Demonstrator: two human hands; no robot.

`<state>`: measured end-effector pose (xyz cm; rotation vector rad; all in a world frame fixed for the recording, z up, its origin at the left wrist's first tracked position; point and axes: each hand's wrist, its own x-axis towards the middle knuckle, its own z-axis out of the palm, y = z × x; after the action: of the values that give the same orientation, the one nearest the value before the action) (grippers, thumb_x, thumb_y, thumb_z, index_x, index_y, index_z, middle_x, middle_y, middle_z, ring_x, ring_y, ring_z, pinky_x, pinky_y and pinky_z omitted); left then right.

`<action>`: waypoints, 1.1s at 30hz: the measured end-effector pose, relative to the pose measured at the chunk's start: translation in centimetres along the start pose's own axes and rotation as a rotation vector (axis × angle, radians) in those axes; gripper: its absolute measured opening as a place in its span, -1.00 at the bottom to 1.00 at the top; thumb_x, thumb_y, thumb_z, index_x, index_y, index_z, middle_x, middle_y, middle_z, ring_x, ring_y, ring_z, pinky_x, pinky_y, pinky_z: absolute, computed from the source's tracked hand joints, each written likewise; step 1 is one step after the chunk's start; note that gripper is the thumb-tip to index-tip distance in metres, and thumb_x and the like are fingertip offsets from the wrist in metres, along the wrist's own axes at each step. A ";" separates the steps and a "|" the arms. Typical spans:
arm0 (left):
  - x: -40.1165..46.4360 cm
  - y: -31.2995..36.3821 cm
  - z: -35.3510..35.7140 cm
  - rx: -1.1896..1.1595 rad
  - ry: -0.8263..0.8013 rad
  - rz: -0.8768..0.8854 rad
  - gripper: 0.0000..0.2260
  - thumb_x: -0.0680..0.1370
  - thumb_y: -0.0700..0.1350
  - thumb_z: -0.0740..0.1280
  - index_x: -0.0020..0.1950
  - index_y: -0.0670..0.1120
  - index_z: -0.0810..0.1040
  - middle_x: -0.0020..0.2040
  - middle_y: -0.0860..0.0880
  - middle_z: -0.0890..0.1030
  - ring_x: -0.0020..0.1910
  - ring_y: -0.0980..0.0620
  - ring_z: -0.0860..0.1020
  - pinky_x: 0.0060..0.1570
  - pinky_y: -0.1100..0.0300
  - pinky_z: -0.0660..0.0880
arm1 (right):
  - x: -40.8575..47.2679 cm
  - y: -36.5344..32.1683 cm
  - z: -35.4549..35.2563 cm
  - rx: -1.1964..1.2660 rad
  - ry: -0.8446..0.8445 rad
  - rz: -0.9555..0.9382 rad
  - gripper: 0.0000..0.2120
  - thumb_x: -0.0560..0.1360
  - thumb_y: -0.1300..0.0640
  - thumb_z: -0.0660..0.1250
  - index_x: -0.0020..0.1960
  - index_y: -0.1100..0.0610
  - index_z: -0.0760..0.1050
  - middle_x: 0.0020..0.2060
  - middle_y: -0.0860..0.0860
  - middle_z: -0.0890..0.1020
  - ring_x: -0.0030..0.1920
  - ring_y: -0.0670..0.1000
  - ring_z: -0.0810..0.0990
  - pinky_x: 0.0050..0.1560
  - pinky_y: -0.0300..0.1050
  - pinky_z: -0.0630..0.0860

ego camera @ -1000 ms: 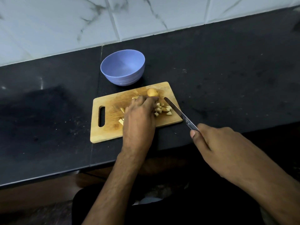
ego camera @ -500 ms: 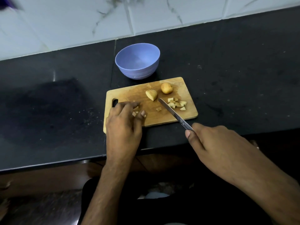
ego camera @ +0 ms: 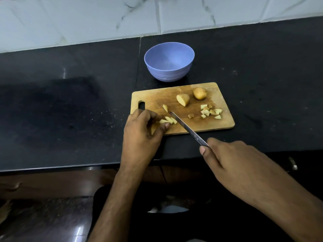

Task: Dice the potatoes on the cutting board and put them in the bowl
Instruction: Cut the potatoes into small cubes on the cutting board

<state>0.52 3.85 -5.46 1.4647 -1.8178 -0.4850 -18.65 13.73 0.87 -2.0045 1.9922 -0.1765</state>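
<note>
— Head view: what are the fingers doing?
— I see the left hand (ego camera: 141, 131) pinching potato wedges (ego camera: 168, 120) on the wooden cutting board (ego camera: 225, 123); the right hand (ego camera: 234, 159) grips the knife (ego camera: 187, 129), tip beside them. Blue bowl (ego camera: 169, 60) just behind the board — diced pieces (ego camera: 210, 111) lie at its right end.

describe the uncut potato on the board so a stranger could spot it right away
Find the wooden cutting board on the black counter, in front of the blue bowl. Near its far right corner sits the whole potato. It is round with its tan skin intact, unlike the cut half potato to its left and the pale diced pieces nearer the person.
</note>
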 end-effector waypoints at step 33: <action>-0.3 -0.7 -0.3 -0.068 -0.009 0.011 -0.94 0.54 -0.09 0.44 -0.02 0.02 0.60 0.00 0.12 0.51 0.03 0.11 0.52 0.04 0.16 0.53 | 1.0 -2.6 0.8 -0.033 -0.187 0.013 -0.71 0.66 -0.15 -0.08 -0.11 -0.08 0.30 -0.35 -0.07 0.52 -0.39 -0.11 0.52 -0.34 -0.22 0.45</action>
<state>1.29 4.02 -5.83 1.4083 -1.7975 -0.5435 -15.90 12.79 0.82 -1.9485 1.9017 0.0460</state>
